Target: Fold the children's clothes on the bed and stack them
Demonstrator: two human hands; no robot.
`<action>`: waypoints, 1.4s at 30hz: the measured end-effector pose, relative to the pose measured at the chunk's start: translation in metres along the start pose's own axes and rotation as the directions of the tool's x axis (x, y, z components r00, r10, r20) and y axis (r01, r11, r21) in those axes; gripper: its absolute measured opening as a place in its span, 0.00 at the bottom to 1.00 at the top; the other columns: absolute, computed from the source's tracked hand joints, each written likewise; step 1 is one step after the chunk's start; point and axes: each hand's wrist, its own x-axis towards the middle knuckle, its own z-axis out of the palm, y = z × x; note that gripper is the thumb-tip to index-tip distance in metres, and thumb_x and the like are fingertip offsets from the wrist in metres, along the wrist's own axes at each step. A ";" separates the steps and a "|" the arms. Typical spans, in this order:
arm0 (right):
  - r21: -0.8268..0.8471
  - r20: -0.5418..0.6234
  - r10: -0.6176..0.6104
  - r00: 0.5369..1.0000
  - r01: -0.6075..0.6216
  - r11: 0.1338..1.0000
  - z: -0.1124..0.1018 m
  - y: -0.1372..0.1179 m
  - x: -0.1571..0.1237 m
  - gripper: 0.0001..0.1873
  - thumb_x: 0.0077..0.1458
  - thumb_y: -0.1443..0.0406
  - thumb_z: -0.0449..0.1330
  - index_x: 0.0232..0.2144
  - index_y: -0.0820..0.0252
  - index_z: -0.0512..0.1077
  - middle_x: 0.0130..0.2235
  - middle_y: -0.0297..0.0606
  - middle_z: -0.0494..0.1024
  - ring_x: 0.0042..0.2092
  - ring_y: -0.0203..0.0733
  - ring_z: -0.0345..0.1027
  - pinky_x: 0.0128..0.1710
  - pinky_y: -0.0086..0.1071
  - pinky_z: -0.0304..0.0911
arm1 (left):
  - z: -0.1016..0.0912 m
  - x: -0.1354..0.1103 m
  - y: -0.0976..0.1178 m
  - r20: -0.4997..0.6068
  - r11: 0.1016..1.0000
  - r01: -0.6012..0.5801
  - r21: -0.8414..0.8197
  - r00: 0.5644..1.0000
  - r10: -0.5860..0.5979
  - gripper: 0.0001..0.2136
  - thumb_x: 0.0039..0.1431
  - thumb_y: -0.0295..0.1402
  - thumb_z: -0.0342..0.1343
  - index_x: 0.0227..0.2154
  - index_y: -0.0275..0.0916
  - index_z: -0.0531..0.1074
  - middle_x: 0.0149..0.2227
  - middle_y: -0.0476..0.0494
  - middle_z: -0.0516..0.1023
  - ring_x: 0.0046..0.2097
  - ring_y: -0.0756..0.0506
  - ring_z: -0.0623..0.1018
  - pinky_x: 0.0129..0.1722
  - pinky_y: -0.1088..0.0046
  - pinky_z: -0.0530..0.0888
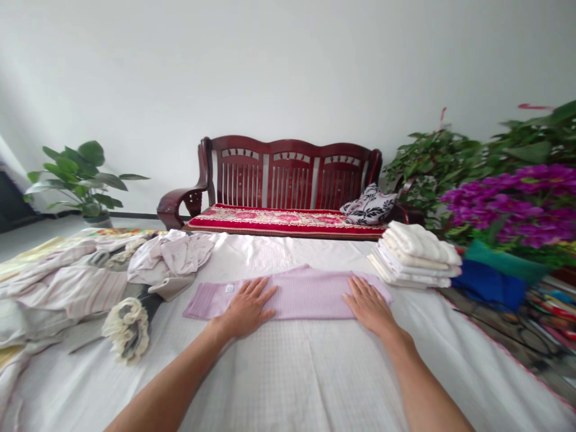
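A pale purple cloth [306, 294], folded into a long strip, lies across the white-covered table [288, 372] in front of me. My left hand [246, 307] rests flat on its left part with the fingers spread, open. My right hand [368, 305] lies flat on its right end, fingers stretched out, open. Neither hand holds anything.
A stack of folded white cloths [416, 255] sits at the right. A heap of unfolded striped and white laundry [90, 276] lies at the left. Behind the table stand a dark red wooden bench [288, 186] with a patterned cushion [369, 204], and potted plants with purple flowers [517, 204].
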 end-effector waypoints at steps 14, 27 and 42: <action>0.119 -0.134 -0.014 0.991 0.030 0.993 -0.010 -0.044 0.009 0.28 0.66 0.58 0.42 0.63 0.60 0.63 0.65 0.49 0.65 0.67 0.55 0.54 0.64 0.54 0.52 | -0.016 -0.053 -0.043 -0.020 0.978 0.200 0.056 0.980 -0.199 0.27 0.69 0.49 0.43 0.66 0.44 0.60 0.69 0.36 0.59 0.70 0.36 0.57 0.66 0.53 0.57; 0.066 0.063 0.001 0.998 -0.005 0.998 -0.014 -0.108 0.010 0.33 0.68 0.53 0.40 0.68 0.63 0.56 0.71 0.46 0.54 0.71 0.52 0.45 0.67 0.50 0.45 | -0.021 -0.060 -0.053 -0.068 0.965 0.259 0.036 0.964 -0.257 0.26 0.69 0.45 0.44 0.66 0.40 0.60 0.67 0.33 0.64 0.67 0.37 0.63 0.65 0.53 0.58; 0.076 -0.069 0.181 0.981 -0.176 0.981 -0.019 -0.093 0.007 0.30 0.67 0.58 0.42 0.63 0.70 0.63 0.67 0.53 0.61 0.68 0.54 0.52 0.65 0.50 0.49 | -0.035 -0.058 -0.046 -0.252 0.817 0.563 0.120 0.814 -0.524 0.22 0.65 0.29 0.48 0.61 0.39 0.68 0.65 0.36 0.66 0.67 0.34 0.62 0.65 0.53 0.58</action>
